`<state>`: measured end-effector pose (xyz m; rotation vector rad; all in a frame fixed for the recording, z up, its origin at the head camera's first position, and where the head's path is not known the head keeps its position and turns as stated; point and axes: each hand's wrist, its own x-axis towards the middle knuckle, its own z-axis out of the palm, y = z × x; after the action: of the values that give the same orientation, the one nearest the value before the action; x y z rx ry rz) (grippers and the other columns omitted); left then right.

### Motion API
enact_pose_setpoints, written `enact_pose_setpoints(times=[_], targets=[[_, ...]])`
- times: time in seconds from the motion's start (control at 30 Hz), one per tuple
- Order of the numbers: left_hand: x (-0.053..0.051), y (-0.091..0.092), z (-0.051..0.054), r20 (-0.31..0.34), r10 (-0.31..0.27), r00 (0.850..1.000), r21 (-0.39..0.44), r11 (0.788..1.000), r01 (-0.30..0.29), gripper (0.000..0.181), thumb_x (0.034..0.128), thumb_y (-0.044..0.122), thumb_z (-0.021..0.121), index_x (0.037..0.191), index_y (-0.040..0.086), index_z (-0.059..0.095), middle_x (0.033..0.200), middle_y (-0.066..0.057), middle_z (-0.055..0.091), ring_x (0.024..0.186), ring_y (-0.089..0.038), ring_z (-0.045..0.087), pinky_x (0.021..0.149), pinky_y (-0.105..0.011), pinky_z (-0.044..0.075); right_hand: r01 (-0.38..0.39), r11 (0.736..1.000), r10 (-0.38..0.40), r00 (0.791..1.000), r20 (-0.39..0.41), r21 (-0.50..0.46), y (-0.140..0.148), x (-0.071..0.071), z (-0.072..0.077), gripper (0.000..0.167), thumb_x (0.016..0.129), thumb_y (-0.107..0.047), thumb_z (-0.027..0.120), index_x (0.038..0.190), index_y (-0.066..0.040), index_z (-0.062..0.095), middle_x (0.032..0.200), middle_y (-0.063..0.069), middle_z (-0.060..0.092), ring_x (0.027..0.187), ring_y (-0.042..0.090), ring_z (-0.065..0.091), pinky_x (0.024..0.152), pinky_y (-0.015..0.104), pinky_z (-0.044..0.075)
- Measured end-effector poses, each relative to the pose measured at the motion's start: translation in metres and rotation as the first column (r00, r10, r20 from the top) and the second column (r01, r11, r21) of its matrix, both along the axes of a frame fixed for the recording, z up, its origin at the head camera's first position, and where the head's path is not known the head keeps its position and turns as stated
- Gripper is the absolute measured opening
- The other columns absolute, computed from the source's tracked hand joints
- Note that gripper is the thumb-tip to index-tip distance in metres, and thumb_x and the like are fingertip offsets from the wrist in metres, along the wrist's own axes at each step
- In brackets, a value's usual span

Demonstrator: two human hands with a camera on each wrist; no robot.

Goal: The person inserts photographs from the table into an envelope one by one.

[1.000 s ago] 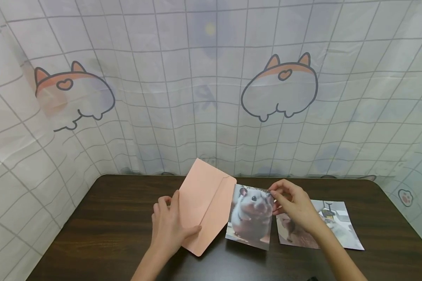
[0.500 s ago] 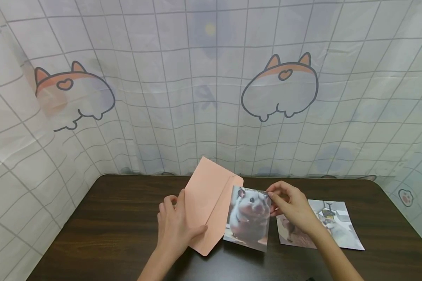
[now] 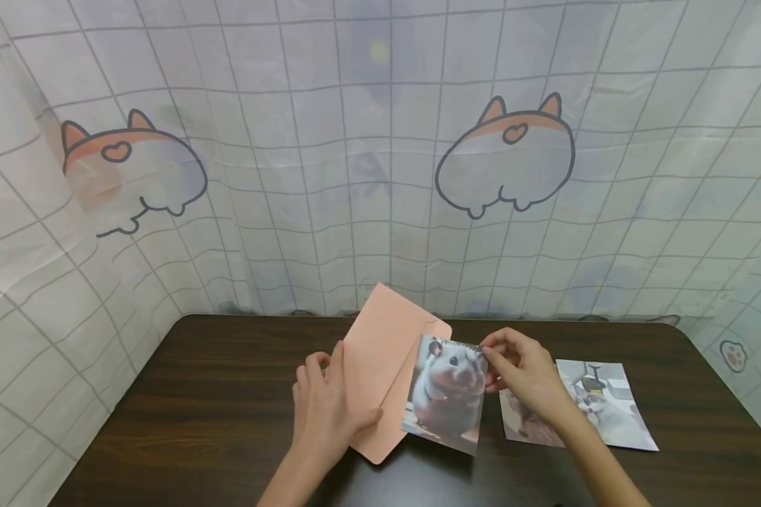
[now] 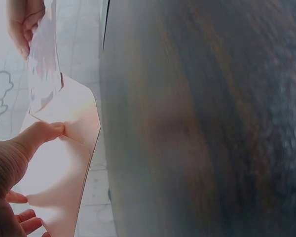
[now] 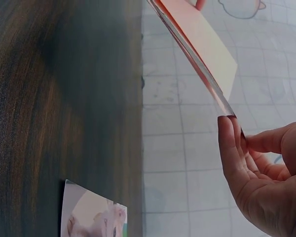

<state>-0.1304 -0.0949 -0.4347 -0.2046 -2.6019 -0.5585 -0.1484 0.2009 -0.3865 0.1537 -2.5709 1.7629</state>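
A pink envelope [image 3: 379, 359] is held up at a tilt above the table by my left hand [image 3: 323, 412]. In the left wrist view its thumb [image 4: 44, 132] presses the near face, with fingers behind. My right hand [image 3: 526, 373] pinches the upper right corner of a photo print of a hamster [image 3: 450, 391] between thumb and fingers. The photo's left edge overlaps the right part of the envelope, in front of it in the head view. Seen nearly edge-on in the right wrist view, the photo lies close along the envelope [image 5: 207, 44]. I cannot tell whether any of it is inside.
More photo prints [image 3: 609, 412] lie on the dark wooden table [image 3: 196, 408], partly beneath the right forearm; one shows a cat. A white grid-patterned curtain [image 3: 330, 176] with corgi drawings hangs behind the table's back edge and along both sides. A small dark thing sits at the bottom edge.
My left hand has moved to the right with the envelope. The hamster photo has shifted slightly left in my right hand, so the two now overlap. The other prints stay put.
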Motion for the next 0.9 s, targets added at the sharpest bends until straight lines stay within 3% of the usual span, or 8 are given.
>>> enact_pose_setpoints(times=[0.17,0.5,0.9], targets=[[0.002,0.003,-0.001,-0.011,-0.007,1.0,-0.003,1.0,0.007,0.116,0.054,0.04,0.104,0.148,-0.003,0.051,0.119,-0.021,0.051,0.102,-0.036,0.048,0.08,-0.048,0.045,0.014,1.0,-0.014,1.0,0.004,-0.001,-0.001,0.001,-0.002,0.015,0.103,0.0,0.061,0.116,0.009,0.062,0.088,0.013,0.069,0.061,0.016,0.068,0.061,0.034,0.062],[0.005,0.009,0.002,0.041,-0.019,0.999,0.029,0.999,0.018,0.114,0.057,0.039,0.104,0.148,-0.004,0.05,0.121,-0.021,0.05,0.105,-0.035,0.047,0.083,-0.048,0.044,0.039,0.999,-0.039,0.999,0.012,-0.036,-0.004,0.004,-0.004,0.017,0.105,-0.003,0.061,0.117,0.009,0.061,0.094,0.017,0.069,0.063,0.017,0.07,0.063,0.036,0.063],[0.008,0.016,0.004,0.078,-0.036,0.996,0.046,0.998,0.033,0.11,0.0612,0.041,0.101,0.148,-0.003,0.05,0.121,-0.021,0.051,0.107,-0.036,0.047,0.087,-0.05,0.045,0.072,0.997,-0.073,0.997,-0.026,-0.007,-0.01,0.005,-0.003,0.013,0.103,0.0,0.063,0.113,0.008,0.064,0.091,0.017,0.07,0.061,0.016,0.069,0.06,0.033,0.062]])
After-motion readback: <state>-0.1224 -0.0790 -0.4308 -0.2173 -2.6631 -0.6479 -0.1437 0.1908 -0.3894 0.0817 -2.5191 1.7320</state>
